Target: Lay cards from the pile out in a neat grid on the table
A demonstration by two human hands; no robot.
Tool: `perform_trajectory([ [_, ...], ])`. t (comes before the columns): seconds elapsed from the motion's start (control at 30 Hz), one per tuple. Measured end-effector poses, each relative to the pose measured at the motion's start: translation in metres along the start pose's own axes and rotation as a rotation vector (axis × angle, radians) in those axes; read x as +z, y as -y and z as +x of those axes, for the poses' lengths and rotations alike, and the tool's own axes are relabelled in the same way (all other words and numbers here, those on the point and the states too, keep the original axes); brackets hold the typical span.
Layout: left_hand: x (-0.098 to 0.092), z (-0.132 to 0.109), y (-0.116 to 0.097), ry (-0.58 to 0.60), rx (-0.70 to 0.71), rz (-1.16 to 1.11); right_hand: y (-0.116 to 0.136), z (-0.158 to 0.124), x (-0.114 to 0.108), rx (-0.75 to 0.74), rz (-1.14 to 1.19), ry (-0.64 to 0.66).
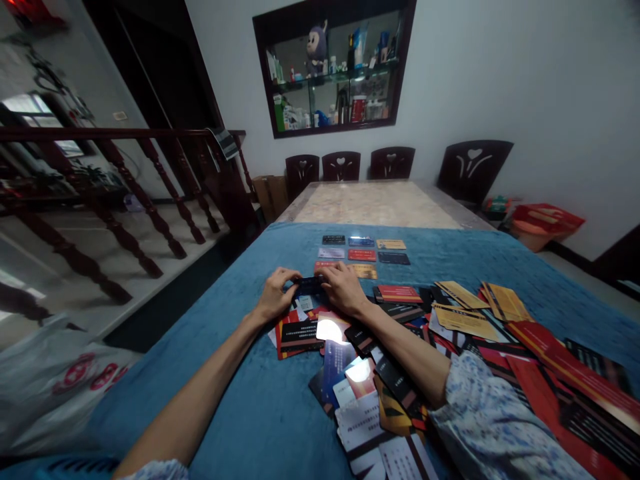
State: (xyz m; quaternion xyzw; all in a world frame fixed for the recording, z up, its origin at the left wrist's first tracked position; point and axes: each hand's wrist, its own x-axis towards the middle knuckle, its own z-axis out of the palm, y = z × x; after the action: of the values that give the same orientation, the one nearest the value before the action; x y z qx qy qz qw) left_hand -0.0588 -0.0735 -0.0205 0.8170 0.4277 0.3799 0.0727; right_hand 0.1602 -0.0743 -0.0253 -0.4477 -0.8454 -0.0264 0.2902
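Between my two hands is a dark card (309, 286), pinched at its left end by my left hand (276, 292) and at its right end by my right hand (344, 287). Just beyond lie cards in short rows, among them a red card (362, 255), a dark blue card (393, 258) and a gold card (365, 271). My right fingers partly cover another red card (324, 266) there. Under and nearer than my hands spreads a loose heap of cards, including a black card (300, 333) and white cards (361, 427).
A blue cloth (240, 373) covers the near part of the table. More cards, such as a gold card (465, 321), pile up at the right beneath and past my right forearm. Dark chairs (341, 167) stand at the far end, and a wooden railing (125, 173) runs along the left.
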Motion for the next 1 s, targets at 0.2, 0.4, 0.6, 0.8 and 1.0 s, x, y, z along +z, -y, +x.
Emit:
perform_trajectory([
  [0.2, 0.002, -0.001, 0.008, 0.075, -0.004, 0.056, -0.001, -0.001, 0.0, 0.055, -0.033, 0.061],
  [0.4, 0.005, -0.002, 0.01, 0.14, -0.062, 0.138, 0.002, -0.001, -0.004, 0.097, -0.039, 0.133],
  [0.6, 0.005, 0.0, 0.006, 0.124, -0.047, 0.125, 0.003, -0.001, -0.007, 0.089, -0.038, 0.151],
  [0.8, 0.004, 0.001, 0.003, 0.104, -0.06, 0.125, 0.004, 0.0, -0.01, 0.083, -0.049, 0.134],
  [1.0, 0.004, 0.001, 0.003, 0.085, -0.052, 0.133, 0.006, 0.001, -0.014, 0.092, -0.073, 0.138],
])
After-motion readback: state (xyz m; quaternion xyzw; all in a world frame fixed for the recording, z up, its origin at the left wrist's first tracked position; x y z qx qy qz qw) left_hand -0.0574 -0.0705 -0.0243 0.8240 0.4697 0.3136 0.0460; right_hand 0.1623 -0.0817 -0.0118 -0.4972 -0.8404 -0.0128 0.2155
